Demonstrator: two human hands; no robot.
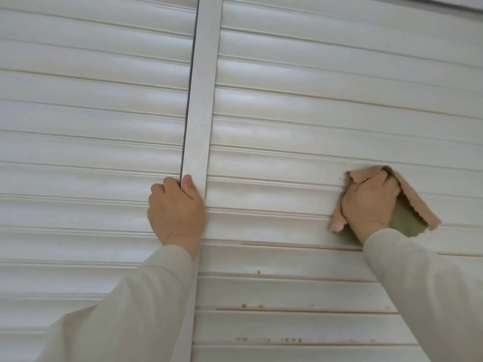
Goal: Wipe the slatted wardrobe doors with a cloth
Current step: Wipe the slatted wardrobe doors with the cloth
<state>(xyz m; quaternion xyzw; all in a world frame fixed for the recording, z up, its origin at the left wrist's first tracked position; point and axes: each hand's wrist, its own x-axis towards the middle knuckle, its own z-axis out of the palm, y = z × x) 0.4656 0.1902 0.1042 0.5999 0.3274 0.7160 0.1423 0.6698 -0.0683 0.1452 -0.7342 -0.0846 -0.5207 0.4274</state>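
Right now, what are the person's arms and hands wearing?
Both arms wear long, plain cream sleeves, the left sleeve and right sleeve, ending at the wrists. The left hand and right hand are bare: no gloves, rings or watch visible.

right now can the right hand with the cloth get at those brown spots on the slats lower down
Probably yes. The right hand holds the cloth against the right door, and the brown spots lie on bare slats just below, nothing covering them.

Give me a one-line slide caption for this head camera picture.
Left hand grips the wardrobe door's edge while the right hand presses a cloth against the slats.
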